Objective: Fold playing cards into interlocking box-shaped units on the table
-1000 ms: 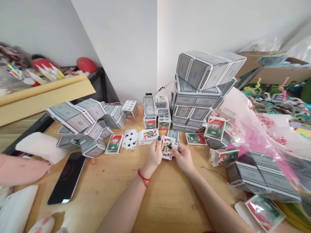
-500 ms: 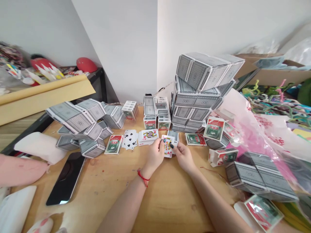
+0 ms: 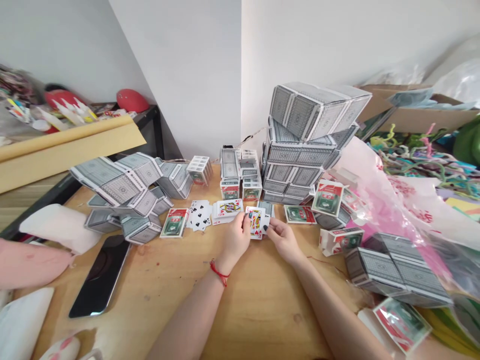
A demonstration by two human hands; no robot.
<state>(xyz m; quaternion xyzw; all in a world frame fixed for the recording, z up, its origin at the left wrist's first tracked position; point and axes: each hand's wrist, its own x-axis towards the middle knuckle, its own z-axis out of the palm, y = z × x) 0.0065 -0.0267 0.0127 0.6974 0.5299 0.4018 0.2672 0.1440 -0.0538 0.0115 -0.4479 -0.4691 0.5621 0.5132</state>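
Note:
My left hand (image 3: 237,237), a red string bracelet on its wrist, pinches a king of hearts (image 3: 256,224), face up. From behind its right edge sticks out an ace card (image 3: 266,219), whose side my right hand (image 3: 284,241) grips between thumb and fingers. Whether more cards lie beneath the king I cannot tell. Just past them a grey-backed card (image 3: 267,205) shows face down. Left of my left hand lies a pile topped by a queen (image 3: 230,207), and beside that several spade cards (image 3: 198,216) are spread face up.
Box-like shapes built from grey-backed cards (image 3: 294,152) rise at the right; more card structures (image 3: 116,182) stand left. Card boxes (image 3: 174,223) lie around the cards. A black phone (image 3: 99,277) rests at the left, and plastic wrap (image 3: 416,222) covers the right side.
The king has shifted slightly up and left, and its face is less covered by my right thumb. The ace now shows more clearly beside it. The view has moved a little.

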